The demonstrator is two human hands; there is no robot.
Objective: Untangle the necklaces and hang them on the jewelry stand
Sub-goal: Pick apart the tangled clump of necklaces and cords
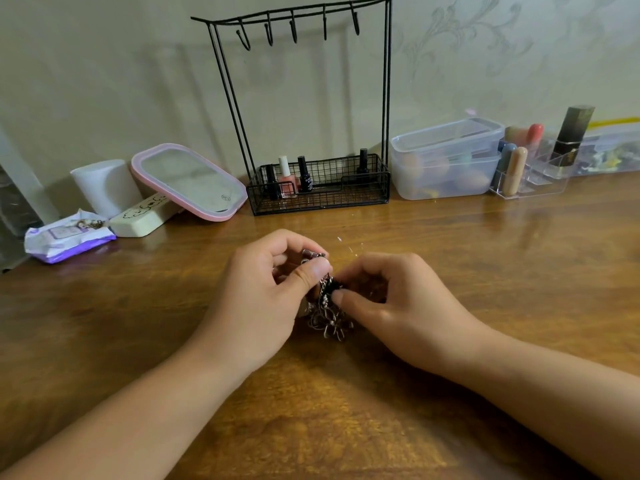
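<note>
Necklaces (327, 311) lie in a tangled clump on the wooden table (485, 271), between both hands. Left hand (266, 292) pinches the clump's top with thumb and curled fingers; right hand (391, 303) pinches its side. Behind them, the black wire jewelry stand (304, 98) has bare hooks.

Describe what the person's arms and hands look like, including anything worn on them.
Both forearms enter from the bottom edge and are bare: no sleeves show anywhere in view. The left hand and right hand wear no gloves, and no rings, bracelets or watch are visible on the fingers or wrists. The fingernails look short and unpainted. No markings or bandages show.
</note>
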